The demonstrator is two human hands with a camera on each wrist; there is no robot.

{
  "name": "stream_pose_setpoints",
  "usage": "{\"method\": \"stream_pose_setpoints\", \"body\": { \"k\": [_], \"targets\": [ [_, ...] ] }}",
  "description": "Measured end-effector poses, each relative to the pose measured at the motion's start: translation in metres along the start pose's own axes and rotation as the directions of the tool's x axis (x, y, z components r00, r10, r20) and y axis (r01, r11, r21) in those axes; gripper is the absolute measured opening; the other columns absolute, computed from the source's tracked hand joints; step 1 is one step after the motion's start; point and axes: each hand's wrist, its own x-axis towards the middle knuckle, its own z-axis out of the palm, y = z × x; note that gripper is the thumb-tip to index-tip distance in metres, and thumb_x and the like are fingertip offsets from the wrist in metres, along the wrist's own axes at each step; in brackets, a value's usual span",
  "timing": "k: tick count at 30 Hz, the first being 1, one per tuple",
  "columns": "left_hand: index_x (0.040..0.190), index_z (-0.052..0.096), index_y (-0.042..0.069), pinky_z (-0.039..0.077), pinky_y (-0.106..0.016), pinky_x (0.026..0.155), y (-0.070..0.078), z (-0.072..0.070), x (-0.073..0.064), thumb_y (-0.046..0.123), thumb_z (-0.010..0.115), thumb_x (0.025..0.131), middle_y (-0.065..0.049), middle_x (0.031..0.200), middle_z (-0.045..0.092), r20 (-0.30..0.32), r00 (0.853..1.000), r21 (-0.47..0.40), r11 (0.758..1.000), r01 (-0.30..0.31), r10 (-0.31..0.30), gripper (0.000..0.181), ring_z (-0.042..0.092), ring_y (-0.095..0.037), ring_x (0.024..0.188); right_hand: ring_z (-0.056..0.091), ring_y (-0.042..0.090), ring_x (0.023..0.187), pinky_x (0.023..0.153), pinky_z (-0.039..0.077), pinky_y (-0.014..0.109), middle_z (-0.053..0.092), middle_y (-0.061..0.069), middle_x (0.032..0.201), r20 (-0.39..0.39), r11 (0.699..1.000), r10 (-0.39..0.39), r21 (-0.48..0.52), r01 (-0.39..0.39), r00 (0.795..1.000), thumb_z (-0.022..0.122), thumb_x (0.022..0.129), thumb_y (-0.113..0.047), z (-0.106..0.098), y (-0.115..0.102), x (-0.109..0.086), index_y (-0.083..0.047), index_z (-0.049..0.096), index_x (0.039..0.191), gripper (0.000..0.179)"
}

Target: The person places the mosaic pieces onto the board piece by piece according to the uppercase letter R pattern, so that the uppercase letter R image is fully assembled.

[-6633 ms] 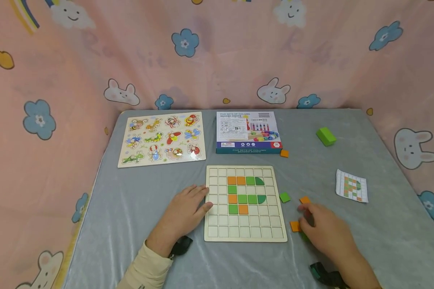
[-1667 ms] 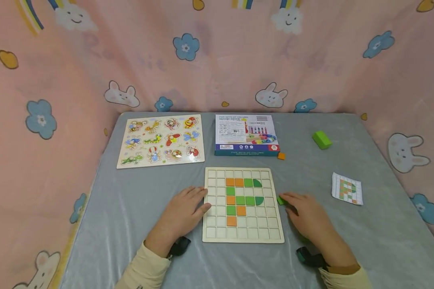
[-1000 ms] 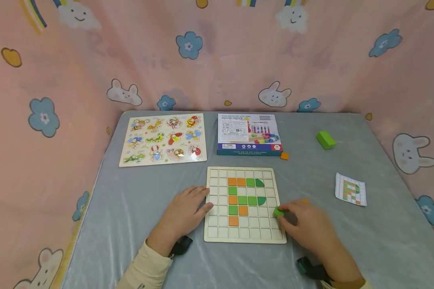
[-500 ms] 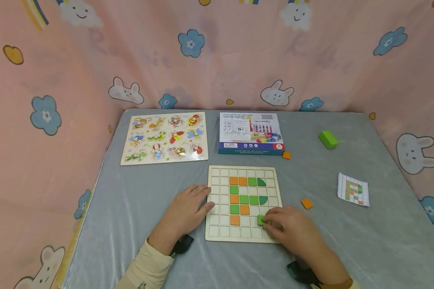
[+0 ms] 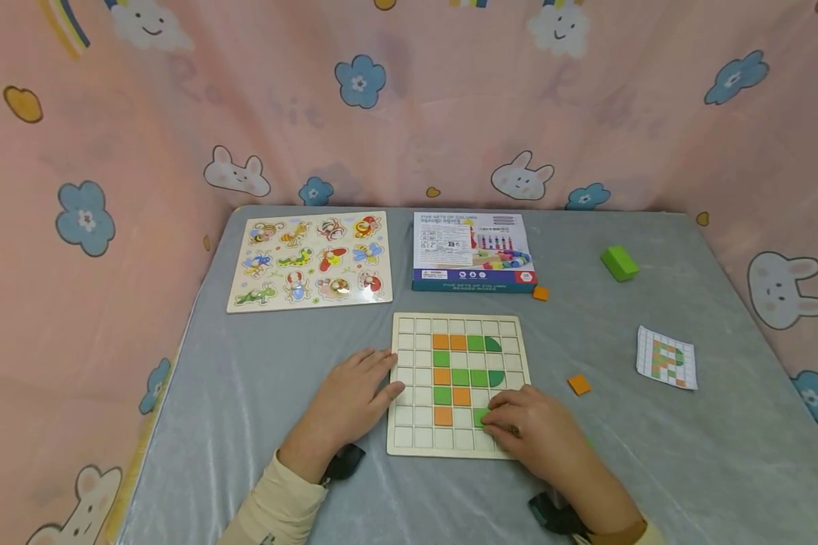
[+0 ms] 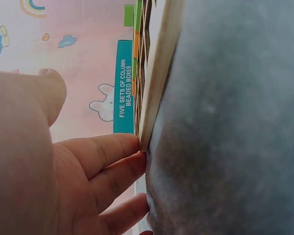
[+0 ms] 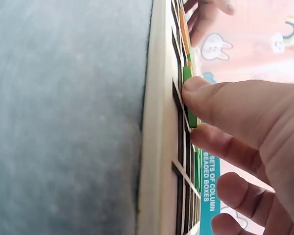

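Note:
A wooden grid board lies on the table with orange and green square tiles and two dark green rounded tiles in its cells. My right hand is over the lower right part of the board and pinches a green square tile between thumb and index finger. In the right wrist view the tile stands tilted at the grid, its lower edge near the cell ridges. My left hand rests at the board's left edge, fingers extended; in the left wrist view its fingertips touch the board's rim.
A loose orange tile lies right of the board, another orange piece by the bead box. A green block and a pattern card are on the right. An insect puzzle lies back left.
An orange tile has been added in the board's lower left area. My right hand has taken the green tile from beside the board and moved it left over the grid. The left hand stays.

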Motion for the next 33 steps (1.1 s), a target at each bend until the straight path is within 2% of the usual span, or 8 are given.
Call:
{"method": "stream_pose_setpoints", "body": {
  "k": [8,15,22,26,29,33],
  "targets": [
    [0.156,0.056,0.006,0.034,-0.055,0.123,0.0,0.0,0.0,0.046,0.053,0.112,-0.009,0.16,0.053,-0.009,1.0,0.004,1.0,-0.005,0.005,0.059,0.042,-0.035,0.151,0.058,0.011,0.089,0.075,0.055,0.033,0.07,-0.01,0.103,0.009,0.998,0.063,0.0,-0.063,0.998,0.092,0.086,-0.022,-0.002,-0.001,-0.002,-0.025,0.087,0.095,0.011],
    [0.155,0.056,0.006,0.035,-0.055,0.122,0.0,0.001,-0.001,0.045,0.054,0.112,-0.01,0.159,0.053,-0.01,1.0,0.005,1.0,-0.002,0.002,0.058,0.043,-0.036,0.15,0.066,0.023,0.102,0.085,0.06,0.047,0.072,-0.001,0.109,-0.055,0.984,0.176,0.041,-0.174,0.983,0.085,0.093,-0.016,-0.012,0.014,-0.012,-0.017,0.085,0.102,0.01],
    [0.155,0.056,0.006,0.035,-0.055,0.122,0.0,0.002,-0.001,0.044,0.054,0.112,-0.01,0.159,0.053,-0.009,1.0,0.004,1.0,0.0,0.0,0.058,0.042,-0.036,0.151,0.068,0.034,0.103,0.085,0.057,0.055,0.072,0.007,0.111,-0.145,0.975,0.222,0.025,-0.221,0.964,0.083,0.092,-0.011,-0.027,0.04,-0.028,-0.009,0.083,0.106,0.014],
    [0.155,0.057,0.006,0.035,-0.055,0.122,0.0,0.002,-0.001,0.044,0.053,0.112,-0.01,0.159,0.053,-0.012,1.0,0.005,1.0,-0.005,0.005,0.058,0.043,-0.036,0.15,0.064,0.046,0.111,0.089,0.052,0.066,0.069,0.017,0.123,-0.131,0.947,0.314,-0.029,-0.32,0.94,0.083,0.092,-0.014,-0.036,0.053,-0.036,-0.008,0.08,0.115,0.024],
    [0.155,0.057,0.006,0.036,-0.055,0.122,0.0,0.002,0.0,0.045,0.054,0.112,-0.01,0.159,0.054,-0.011,1.0,0.005,1.0,-0.007,0.008,0.058,0.043,-0.036,0.15,0.056,0.053,0.123,0.093,0.047,0.074,0.06,0.026,0.14,-0.04,0.903,0.419,-0.09,-0.421,0.907,0.081,0.096,-0.023,-0.041,0.06,-0.04,-0.007,0.075,0.129,0.037],
    [0.156,0.056,0.006,0.036,-0.054,0.122,-0.001,0.002,0.0,0.047,0.054,0.111,-0.009,0.16,0.053,0.001,1.0,0.011,1.0,-0.007,0.007,0.06,0.043,-0.035,0.15,0.047,0.059,0.131,0.096,0.043,0.078,0.049,0.032,0.151,0.07,0.859,0.504,-0.151,-0.49,0.861,0.077,0.099,-0.03,-0.044,0.067,-0.042,-0.007,0.067,0.141,0.049]
  ]
}}
